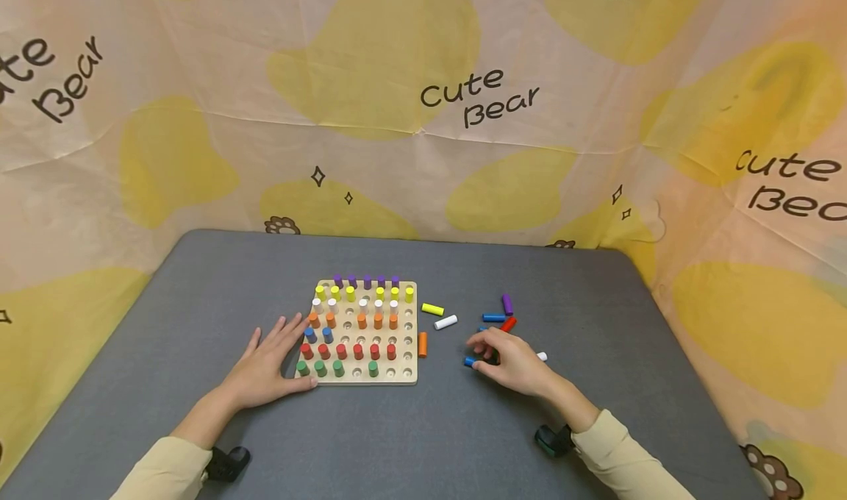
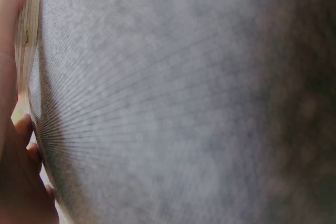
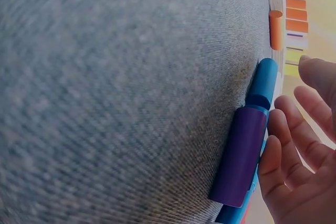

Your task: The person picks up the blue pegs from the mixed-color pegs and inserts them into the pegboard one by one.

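Observation:
A wooden pegboard (image 1: pixel 413 301) lies on the table with rows of purple, yellow, white, orange, blue, red and green pegs. My left hand (image 1: pixel 265 368) rests at its left side with the fingers spread, the thumb at the front corner. In the left wrist view the thumb (image 2: pixel 8 30) lies along the board's edge (image 2: pixel 30 30). Over the loose pegs to the right hovers my right hand (image 1: pixel 512 364), fingers loosely bent. A blue peg (image 1: pixel 469 362) lies by its thumb. The right wrist view has nothing between its fingers, with a blue peg (image 3: pixel 262 85) and a purple peg (image 3: pixel 239 156) beside them.
Between board and right hand lie a yellow peg (image 1: pixel 433 309), a white peg (image 1: pixel 446 322) and an orange peg (image 1: pixel 423 344). Beyond the right hand are a purple peg (image 1: pixel 506 304), a blue peg (image 1: pixel 493 318) and a red peg (image 1: pixel 508 324). A printed cloth (image 1: pixel 370 118) hangs behind the table.

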Demonstrator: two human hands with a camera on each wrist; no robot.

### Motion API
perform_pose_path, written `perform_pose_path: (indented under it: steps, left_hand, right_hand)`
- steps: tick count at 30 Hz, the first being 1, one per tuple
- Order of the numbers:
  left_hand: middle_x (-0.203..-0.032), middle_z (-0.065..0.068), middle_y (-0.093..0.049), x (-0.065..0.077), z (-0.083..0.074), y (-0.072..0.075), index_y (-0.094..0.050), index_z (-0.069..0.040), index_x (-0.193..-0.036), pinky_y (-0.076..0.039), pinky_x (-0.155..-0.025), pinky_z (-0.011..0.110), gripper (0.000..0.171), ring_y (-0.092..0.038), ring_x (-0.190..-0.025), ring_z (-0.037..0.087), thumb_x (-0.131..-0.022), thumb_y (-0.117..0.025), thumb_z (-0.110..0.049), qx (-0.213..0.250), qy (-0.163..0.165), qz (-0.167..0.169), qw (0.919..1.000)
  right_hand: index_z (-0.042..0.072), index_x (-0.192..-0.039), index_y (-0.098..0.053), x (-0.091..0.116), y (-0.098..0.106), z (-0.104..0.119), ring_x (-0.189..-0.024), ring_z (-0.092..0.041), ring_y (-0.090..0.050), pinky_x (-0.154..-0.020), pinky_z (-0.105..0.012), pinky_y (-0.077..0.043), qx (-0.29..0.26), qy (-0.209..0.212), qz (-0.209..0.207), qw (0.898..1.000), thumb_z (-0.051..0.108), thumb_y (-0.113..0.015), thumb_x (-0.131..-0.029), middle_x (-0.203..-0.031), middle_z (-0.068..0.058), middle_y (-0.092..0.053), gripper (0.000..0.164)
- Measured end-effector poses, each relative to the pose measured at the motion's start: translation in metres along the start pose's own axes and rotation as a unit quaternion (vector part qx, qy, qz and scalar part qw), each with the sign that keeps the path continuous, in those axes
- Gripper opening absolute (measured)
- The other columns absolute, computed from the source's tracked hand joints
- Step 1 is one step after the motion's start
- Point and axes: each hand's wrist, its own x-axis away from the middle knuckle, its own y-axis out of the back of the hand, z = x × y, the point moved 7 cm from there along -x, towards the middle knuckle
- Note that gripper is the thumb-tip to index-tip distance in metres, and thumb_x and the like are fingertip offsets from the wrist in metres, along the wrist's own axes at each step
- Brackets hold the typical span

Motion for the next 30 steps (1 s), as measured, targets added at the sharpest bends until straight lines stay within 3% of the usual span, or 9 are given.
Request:
perform_pose_path:
  steps: [11,20,30]
  left_hand:
    - [-0.153,0.012,-0.02,-0.0003,-0.0008,0.0007,-0.02,-0.019,-0.148,0.0,-0.107,0.061,0.105,-0.012,-0.14,0.038,-0.067,-0.063,-0.07,-0.001,0.0,-0.001,1.0]
    - [-0.153,0.011,-0.019,0.0003,0.0009,-0.001,-0.019,-0.021,-0.149,-0.001,-0.107,0.061,0.104,-0.012,-0.14,0.037,-0.067,-0.062,-0.071,-0.004,0.0,-0.002,1.0]
    - [-0.153,0.012,-0.02,0.0006,-0.0005,0.0004,-0.02,-0.02,-0.148,-0.001,-0.107,0.062,0.104,-0.013,-0.14,0.038,-0.068,-0.063,-0.069,-0.003,-0.002,-0.004,1.0]
  right_hand:
    - [0.012,-0.1,-0.062,0.0031,-0.0023,-0.002,-0.075,-0.007,-0.055,-0.066,-0.02,-0.048,0.023,0.007,-0.001,1.0,0.013,-0.075,-0.076,-0.085,0.005,-0.059,0.027]
    - [0.014,-0.098,-0.063,0.0017,-0.0091,-0.0035,-0.071,-0.007,-0.05,-0.061,-0.017,-0.043,0.046,-0.007,0.035,0.998,0.014,-0.072,-0.078,-0.08,0.008,-0.054,0.022]
    - [0.014,-0.094,-0.063,0.0014,-0.0093,-0.0004,-0.071,-0.008,-0.051,-0.061,-0.019,-0.044,0.044,-0.011,0.037,0.998,0.011,-0.072,-0.078,-0.08,0.006,-0.054,0.018]
